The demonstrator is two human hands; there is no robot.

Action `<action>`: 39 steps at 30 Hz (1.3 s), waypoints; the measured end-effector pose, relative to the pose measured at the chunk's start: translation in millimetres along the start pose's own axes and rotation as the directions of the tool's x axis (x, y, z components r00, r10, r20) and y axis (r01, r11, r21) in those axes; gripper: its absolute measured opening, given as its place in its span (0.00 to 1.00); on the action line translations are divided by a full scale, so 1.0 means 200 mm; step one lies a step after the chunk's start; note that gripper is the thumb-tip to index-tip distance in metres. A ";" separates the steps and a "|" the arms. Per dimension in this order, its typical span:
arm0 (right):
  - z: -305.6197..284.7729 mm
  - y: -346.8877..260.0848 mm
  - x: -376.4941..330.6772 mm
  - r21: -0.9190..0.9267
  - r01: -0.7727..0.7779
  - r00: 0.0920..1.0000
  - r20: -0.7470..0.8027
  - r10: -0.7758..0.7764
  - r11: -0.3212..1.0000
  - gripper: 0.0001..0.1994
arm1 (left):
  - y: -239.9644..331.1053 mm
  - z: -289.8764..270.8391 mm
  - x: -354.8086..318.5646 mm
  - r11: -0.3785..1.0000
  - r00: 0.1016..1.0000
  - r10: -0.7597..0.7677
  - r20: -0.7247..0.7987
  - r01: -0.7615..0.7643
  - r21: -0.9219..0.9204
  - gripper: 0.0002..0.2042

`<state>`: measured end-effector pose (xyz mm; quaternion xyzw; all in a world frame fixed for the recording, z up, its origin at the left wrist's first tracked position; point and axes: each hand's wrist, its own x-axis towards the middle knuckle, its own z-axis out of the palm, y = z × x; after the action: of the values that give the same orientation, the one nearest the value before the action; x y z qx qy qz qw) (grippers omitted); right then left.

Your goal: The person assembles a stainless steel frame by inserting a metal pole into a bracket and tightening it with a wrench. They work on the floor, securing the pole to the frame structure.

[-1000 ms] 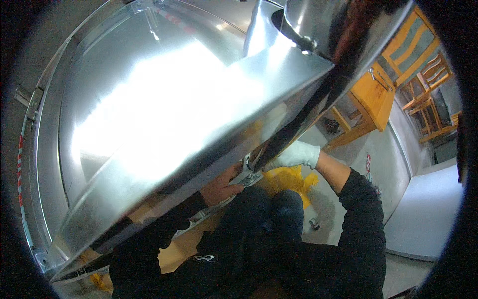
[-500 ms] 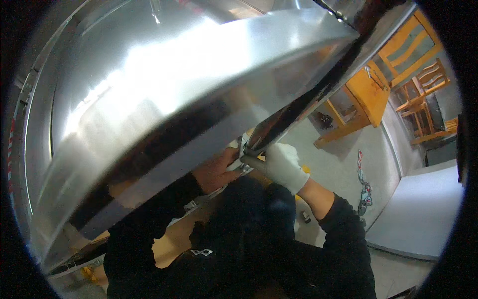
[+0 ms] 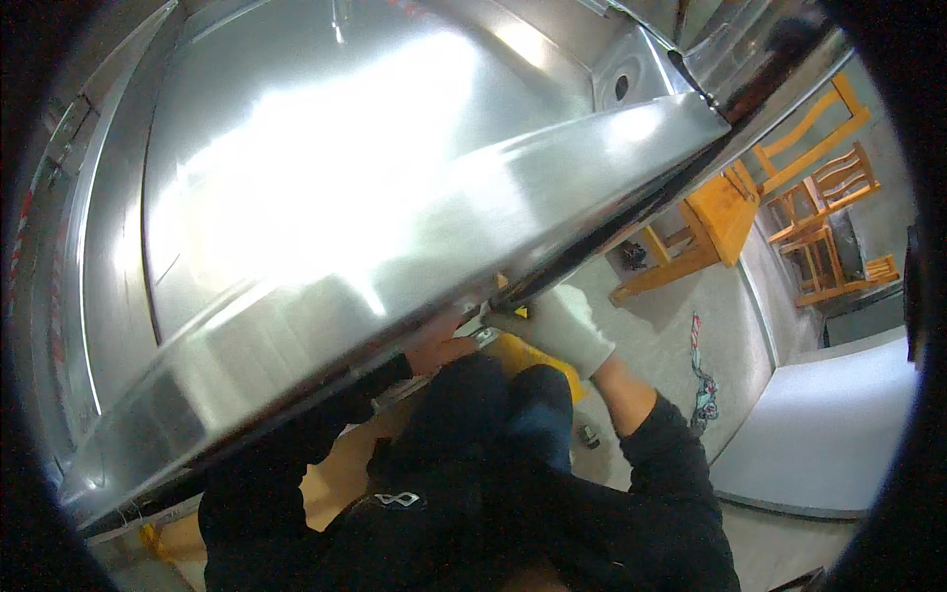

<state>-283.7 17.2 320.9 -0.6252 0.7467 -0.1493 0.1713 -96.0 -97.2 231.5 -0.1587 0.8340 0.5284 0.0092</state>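
Observation:
A large shiny stainless steel worktop (image 3: 326,227) with a deep folded front edge fills the upper left and hides part of my hands. My bare left hand (image 3: 439,347) is under that edge, its fingers closed around something I cannot make out beside a small silvery metal piece (image 3: 483,337). Close on its right, my right hand (image 3: 570,328) wears a white glove with darkened fingertips. Its fingers are curled together at the underside of the edge, and what they hold is hidden.
Wooden chairs (image 3: 824,183) and an orange-brown wooden seat (image 3: 723,219) stand at the right. A red-and-white strap (image 3: 698,370) and a small dark object (image 3: 589,436) lie on the floor. A pale flat panel (image 3: 814,424) is at the lower right. Something yellow (image 3: 538,363) shows below my right hand.
The view has shifted, so the steel front edge sits lower and its underside shows less. Both hands stay together under the edge, with the left one more covered. More yellow shows by my knees.

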 end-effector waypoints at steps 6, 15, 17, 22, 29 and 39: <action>-0.08 0.15 0.06 0.033 0.277 0.953 0.120 -0.279 0.960 0.12 | 0.05 -0.03 -0.01 0.997 0.997 -0.072 0.035 0.074 -0.039 0.30; -0.08 0.29 0.14 0.045 0.465 0.873 0.143 -0.467 0.884 0.11 | 0.27 -0.10 -0.02 0.914 0.986 -0.084 0.145 0.134 -0.383 0.31; -0.09 0.28 0.17 0.089 0.510 0.844 0.143 -0.518 0.856 0.11 | 0.25 -0.10 -0.06 0.951 0.990 -0.110 0.085 0.130 -0.282 0.30; -0.13 0.31 0.20 0.132 0.534 0.808 0.210 -0.550 0.835 0.11 | 0.36 -0.14 -0.05 0.910 0.946 -0.276 0.168 0.313 -0.271 0.29; -0.12 0.35 0.25 0.105 0.531 0.794 0.283 -0.538 0.841 0.12 | 0.31 -0.09 -0.01 0.985 0.986 -0.135 0.098 0.144 -0.097 0.29; 0.00 0.16 0.11 0.274 0.282 0.955 0.013 -0.296 0.920 0.20 | 0.23 -0.11 -0.05 0.971 0.996 -0.086 0.032 0.091 -0.222 0.30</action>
<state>-316.3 1.1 305.8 -0.7033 0.6141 -0.2558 0.2508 -96.1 -96.1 283.8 -0.1897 0.7614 0.6194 0.0243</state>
